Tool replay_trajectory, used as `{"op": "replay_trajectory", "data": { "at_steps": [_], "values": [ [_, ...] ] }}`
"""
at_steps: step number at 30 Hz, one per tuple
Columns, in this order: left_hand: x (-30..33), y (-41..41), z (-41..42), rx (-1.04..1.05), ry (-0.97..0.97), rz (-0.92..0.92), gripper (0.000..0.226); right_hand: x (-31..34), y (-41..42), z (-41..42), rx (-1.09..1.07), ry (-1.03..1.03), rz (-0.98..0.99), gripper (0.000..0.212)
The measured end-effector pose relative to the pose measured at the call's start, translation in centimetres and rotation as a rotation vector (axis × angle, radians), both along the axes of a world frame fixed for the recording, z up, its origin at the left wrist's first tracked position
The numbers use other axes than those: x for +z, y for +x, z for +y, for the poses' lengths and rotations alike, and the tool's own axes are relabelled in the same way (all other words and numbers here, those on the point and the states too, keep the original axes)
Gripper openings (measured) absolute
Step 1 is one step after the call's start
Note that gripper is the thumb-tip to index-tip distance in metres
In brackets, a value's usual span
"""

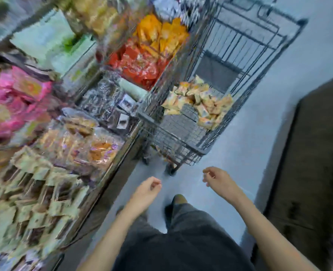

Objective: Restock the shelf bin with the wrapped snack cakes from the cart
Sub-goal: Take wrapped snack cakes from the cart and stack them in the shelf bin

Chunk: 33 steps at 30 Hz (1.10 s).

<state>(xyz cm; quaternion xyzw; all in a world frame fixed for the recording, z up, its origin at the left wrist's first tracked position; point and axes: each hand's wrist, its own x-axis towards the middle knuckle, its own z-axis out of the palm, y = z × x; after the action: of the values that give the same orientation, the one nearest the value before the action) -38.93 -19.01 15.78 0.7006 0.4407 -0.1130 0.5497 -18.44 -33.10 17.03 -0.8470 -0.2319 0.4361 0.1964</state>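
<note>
Hands empty, left hand (146, 189) and right hand (218, 179) loosely curled, apart; we reach up-frame to the cart (173, 141), scooping snack cakes (200, 102) together.

Shop: snack shelves (67, 118), wire cart (181, 145).
</note>
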Motion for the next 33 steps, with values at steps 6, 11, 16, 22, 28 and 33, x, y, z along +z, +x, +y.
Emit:
{"op": "replay_trajectory", "data": {
  "at_steps": [6,11,16,22,28,33],
  "values": [
    [3.7,7.9,2.3,-0.045,0.138,-0.152,0.018,1.7,3.5,2.2,-0.164,0.166,0.049,0.022],
    [2.8,14.3,10.1,-0.081,0.279,-0.099,0.020,2.3,6.6,7.7,-0.169,0.238,0.080,0.018],
    [-4.2,23.6,16.9,-0.300,0.170,0.086,0.029,-2.0,11.0,13.4,-0.172,0.157,0.069,0.014],
    [-14.8,33.9,21.8,-0.111,-0.025,0.319,0.021,-12.1,14.5,19.1,-0.433,-0.051,0.271,0.025],
    [-22.2,43.4,26.8,-0.051,0.331,0.165,0.052,-18.3,16.3,21.5,-0.669,-0.077,0.367,0.016],
    [-26.6,46.0,28.6,0.008,0.415,0.252,0.052,-19.9,17.6,21.7,-0.738,-0.055,0.383,0.021]
  ]
}}
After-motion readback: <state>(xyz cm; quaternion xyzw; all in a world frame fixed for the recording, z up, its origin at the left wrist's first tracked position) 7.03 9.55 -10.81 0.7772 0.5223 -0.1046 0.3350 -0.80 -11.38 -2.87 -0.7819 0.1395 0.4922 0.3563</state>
